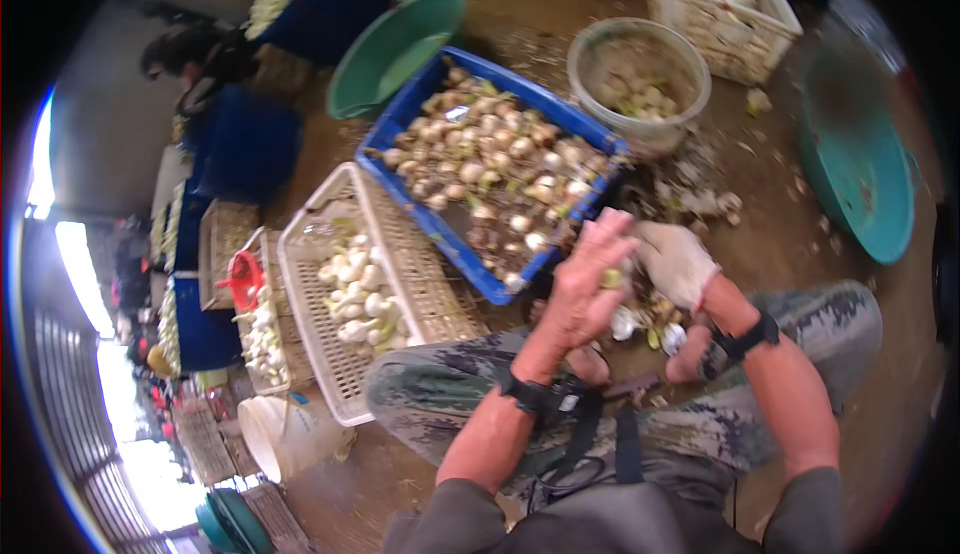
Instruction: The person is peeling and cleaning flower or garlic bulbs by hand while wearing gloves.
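My bare left hand [590,282] is closed around a pale greenish bulb [612,279], mostly covered by its fingers. Beside it, touching or nearly so, my right hand [676,264] wears a whitish glove; its fingers are curled and hide whatever they grip. Just beyond my left hand lies a blue tray [428,232] of brownish, unpeeled onion-like bulbs [490,149]. To its left, a white plastic basket [312,332] contains clean white bulbs [362,289] with green stem ends. Peelings and white scraps [652,322] lie on the ground between my feet.
Beyond my right hand stands a round pale bucket [640,129] with bulbs inside. A white crate [720,19] of bulbs is at the far right. Green basins [865,194] lean at right and far left. Several blue tubs [245,144] and a person [195,59] are at left.
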Demonstrator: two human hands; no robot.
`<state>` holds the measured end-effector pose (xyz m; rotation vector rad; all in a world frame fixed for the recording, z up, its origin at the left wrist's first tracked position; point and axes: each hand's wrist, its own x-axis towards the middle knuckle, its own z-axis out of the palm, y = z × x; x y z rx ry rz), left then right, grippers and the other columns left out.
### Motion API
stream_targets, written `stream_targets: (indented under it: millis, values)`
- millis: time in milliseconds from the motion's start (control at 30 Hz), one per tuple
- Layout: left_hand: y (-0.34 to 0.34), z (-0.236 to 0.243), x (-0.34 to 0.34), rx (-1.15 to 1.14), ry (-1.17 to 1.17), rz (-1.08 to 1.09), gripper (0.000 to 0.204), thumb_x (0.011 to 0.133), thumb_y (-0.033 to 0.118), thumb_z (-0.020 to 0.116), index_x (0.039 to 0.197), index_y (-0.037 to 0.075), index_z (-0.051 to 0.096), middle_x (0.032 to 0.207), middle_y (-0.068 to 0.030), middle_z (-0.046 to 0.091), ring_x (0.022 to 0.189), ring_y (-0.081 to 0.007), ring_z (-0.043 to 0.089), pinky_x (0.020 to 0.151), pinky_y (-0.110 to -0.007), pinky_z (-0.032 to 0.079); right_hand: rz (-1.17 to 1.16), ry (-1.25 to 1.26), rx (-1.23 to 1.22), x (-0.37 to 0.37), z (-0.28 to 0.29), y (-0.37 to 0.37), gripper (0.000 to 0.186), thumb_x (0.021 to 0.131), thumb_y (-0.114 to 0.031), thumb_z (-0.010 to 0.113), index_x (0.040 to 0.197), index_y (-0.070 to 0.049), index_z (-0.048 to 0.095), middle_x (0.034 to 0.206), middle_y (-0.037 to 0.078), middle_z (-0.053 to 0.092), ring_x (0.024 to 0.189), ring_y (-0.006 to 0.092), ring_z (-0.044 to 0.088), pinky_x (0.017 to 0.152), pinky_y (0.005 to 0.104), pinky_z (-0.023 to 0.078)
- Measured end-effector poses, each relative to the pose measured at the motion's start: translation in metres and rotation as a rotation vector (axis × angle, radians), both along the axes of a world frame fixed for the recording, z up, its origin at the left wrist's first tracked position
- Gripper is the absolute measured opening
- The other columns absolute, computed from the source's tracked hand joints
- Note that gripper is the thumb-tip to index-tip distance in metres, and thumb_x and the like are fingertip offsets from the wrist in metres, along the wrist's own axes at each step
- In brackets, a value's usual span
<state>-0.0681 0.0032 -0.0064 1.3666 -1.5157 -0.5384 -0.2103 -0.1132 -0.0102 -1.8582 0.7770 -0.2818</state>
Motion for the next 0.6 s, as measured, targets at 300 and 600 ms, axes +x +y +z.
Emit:
stream_targets:
  millis: [300, 600]
  values:
    - [0.006, 0.001, 0.001, -0.004, 0.358, -0.058, 0.05, 0.072, -0.006, 0.053, 0.121, 0.0, 0.058, 0.14, -0.02, 0.049, 0.138, -0.0356, 0.038, 0.115, -0.045, 0.025, -0.244, 0.072, 0.416, 0.002, -0.013, 0.008, 0.021, 0.093, -0.017, 0.049, 0.092, 0.001, 0.06, 0.073, 0.011, 0.061, 0.064, 0.0174, 0.06, 0.056, 0.0342, 0.049]
    - [-0.002, 0.009, 0.008, -0.14, 1.461, 0.0, 0.039, 0.078, 0.001, 0.046, 0.116, -0.004, 0.053, 0.124, -0.0187, 0.056, 0.12, -0.0298, 0.053, 0.108, -0.045, 0.038, -0.093, 0.383, 0.021, -0.01, -0.035, 0.005, 0.026, 0.088, -0.024, 0.054, 0.084, -0.001, 0.064, 0.076, 0.02, 0.062, 0.071, 0.0341, 0.062, 0.064, 0.0431, 0.05]
